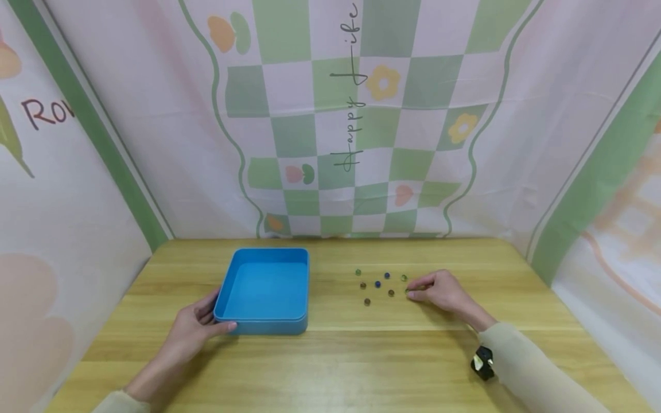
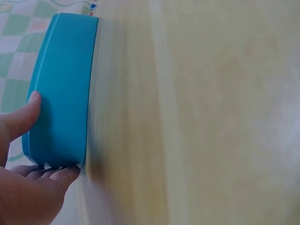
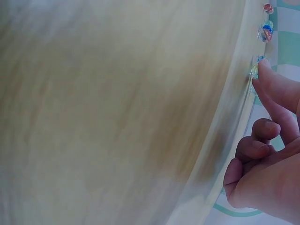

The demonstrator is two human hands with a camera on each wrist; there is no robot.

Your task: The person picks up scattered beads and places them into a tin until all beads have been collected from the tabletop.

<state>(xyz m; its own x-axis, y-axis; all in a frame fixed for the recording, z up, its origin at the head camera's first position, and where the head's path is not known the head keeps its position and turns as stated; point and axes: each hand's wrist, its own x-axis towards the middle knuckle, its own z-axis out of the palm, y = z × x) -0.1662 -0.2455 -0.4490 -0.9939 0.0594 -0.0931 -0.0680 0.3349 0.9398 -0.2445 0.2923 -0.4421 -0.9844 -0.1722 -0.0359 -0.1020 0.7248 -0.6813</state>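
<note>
A square blue box (image 1: 271, 327) with an open top stands at the left of the table. My left hand (image 1: 192, 330) grips its near left corner, thumb on the front wall and fingers at the left side; the left wrist view shows this hand (image 2: 33, 187) around the end of the box (image 2: 63, 89). At the right, my right hand (image 1: 448, 292) pinches a small yellow-green marble (image 1: 407, 291) at the tips of thumb and forefinger. In the right wrist view the marble (image 3: 254, 71) shows at those fingertips, the hand's (image 3: 267, 154) other fingers curled.
Several small marbles lie loose between box and right hand: blue ones (image 1: 377, 284), brown ones (image 1: 367, 302) and green ones (image 1: 358, 272). A black object (image 1: 482, 363) is beside the right sleeve. A patterned cloth (image 1: 356, 132) hangs behind the wooden table (image 1: 330, 367).
</note>
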